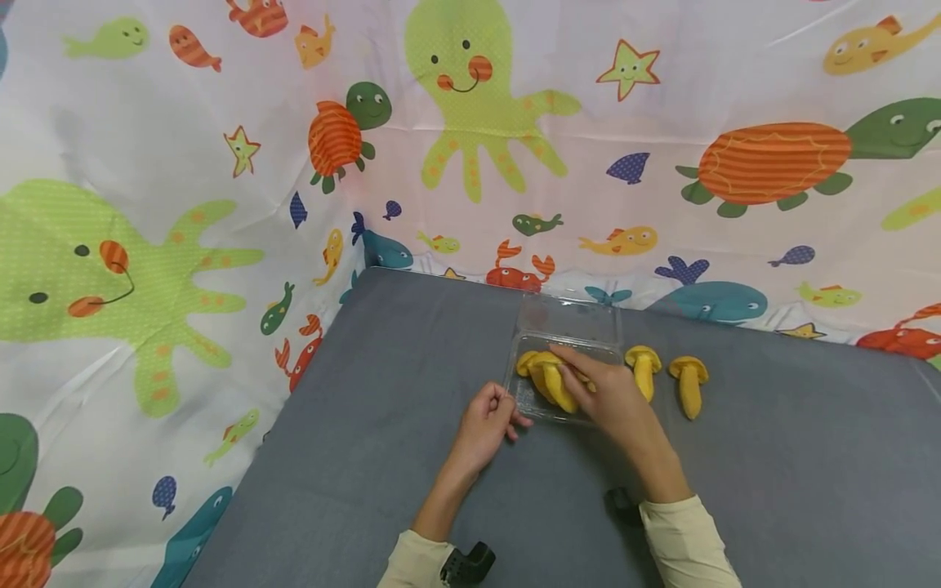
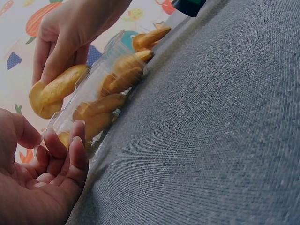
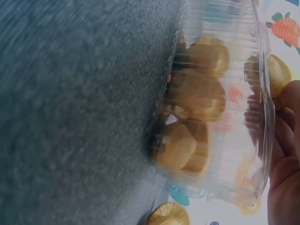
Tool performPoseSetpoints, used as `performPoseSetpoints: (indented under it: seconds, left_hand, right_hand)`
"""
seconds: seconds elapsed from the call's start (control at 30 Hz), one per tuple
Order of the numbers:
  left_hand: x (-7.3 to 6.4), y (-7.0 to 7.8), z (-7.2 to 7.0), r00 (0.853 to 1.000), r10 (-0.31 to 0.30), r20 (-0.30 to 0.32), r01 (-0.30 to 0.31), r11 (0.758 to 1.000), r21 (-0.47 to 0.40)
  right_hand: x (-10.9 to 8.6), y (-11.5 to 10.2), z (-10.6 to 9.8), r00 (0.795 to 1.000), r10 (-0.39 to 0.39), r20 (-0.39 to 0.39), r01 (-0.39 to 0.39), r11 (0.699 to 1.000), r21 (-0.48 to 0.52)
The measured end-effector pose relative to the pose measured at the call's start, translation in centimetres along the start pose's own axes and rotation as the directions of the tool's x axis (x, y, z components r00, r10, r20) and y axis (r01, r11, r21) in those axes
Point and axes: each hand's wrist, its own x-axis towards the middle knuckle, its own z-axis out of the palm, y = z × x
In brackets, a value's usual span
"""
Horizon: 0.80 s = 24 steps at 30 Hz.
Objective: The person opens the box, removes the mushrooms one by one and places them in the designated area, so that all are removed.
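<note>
A clear plastic box [image 1: 540,411] with its hinged lid [image 1: 569,317] folded back sits on the table. Several yellow mushrooms [image 3: 197,93] show through its wall in the right wrist view. My right hand [image 1: 621,402] grips one yellow mushroom [image 2: 63,89], holding it over the box's open top. At the near left corner, my left hand [image 1: 479,429] pinches the box's rim between thumb and index finger, the other fingers loosely bent. Two more mushrooms lie just right of the box, a nearer-in one [image 1: 644,369] and a farther-out one [image 1: 689,385].
The grey tabletop [image 1: 353,457] stretches out on both sides. A white curtain [image 1: 573,49] printed with sea animals hangs behind it and along the left. Dark wrist devices [image 1: 469,563] sit at the cream sleeves.
</note>
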Motion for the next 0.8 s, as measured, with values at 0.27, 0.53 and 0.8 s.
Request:
performPoseSetpoints:
  seconds: [0.27,0.53,0.8]
  left_hand:
    - [-0.1,0.1,0.0,1.000,0.004,0.004,-0.004,1.000,-0.010]
    - [-0.2,0.4,0.0,1.000,0.018,-0.001,-0.018,1.000,-0.007]
    - [-0.1,0.2,0.1,1.000,0.013,-0.014,-0.013,1.000,-0.004]
  right_hand:
    - [-0.9,0.6,-0.6,0.996,0.072,-0.045,-0.073,0.997,-0.033]
    - [-1.4,1.4,-1.8,0.988,0.129,-0.082,-0.134,0.989,-0.062]
    - [-2.3,2.0,-2.9,0.969,0.220,-0.111,-0.224,0.974,-0.025]
